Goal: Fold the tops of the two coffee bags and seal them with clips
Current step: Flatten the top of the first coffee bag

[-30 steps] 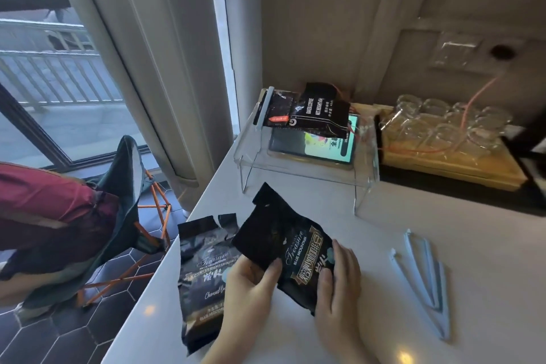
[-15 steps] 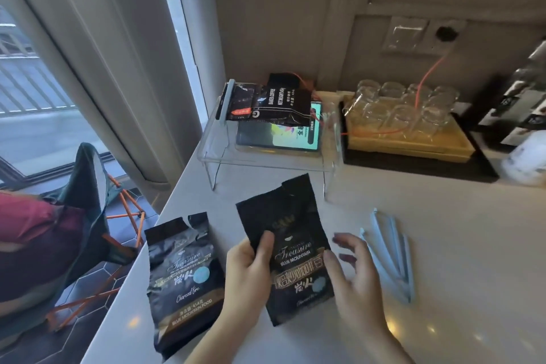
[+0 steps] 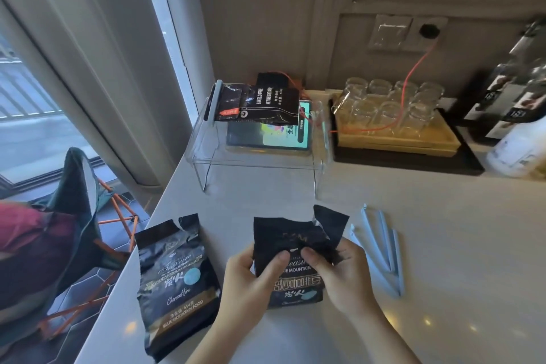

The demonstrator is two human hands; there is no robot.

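Note:
A black coffee bag (image 3: pixel 292 284) stands upright on the white counter in front of me. My left hand (image 3: pixel 251 278) grips its left side, thumb on the front. My right hand (image 3: pixel 339 272) pinches its upper right part, where the torn top (image 3: pixel 328 223) is crumpled and bent. A second black coffee bag (image 3: pixel 174 281) lies flat to the left near the counter's edge, its top open and torn. Pale blue sealing clips (image 3: pixel 381 248) lie together on the counter just right of my right hand.
A clear acrylic stand (image 3: pixel 260 162) at the back holds a phone and other coffee bags. Right of it a tray (image 3: pixel 396 145) carries several glasses, with an orange cable across them. Bottles stand at the far right. The counter's left edge drops to a folding chair.
The bag has been stood up straight and both hands have moved up to its top. My right hand, open beside the bag before, now pinches the upper part. The camera has turned right.

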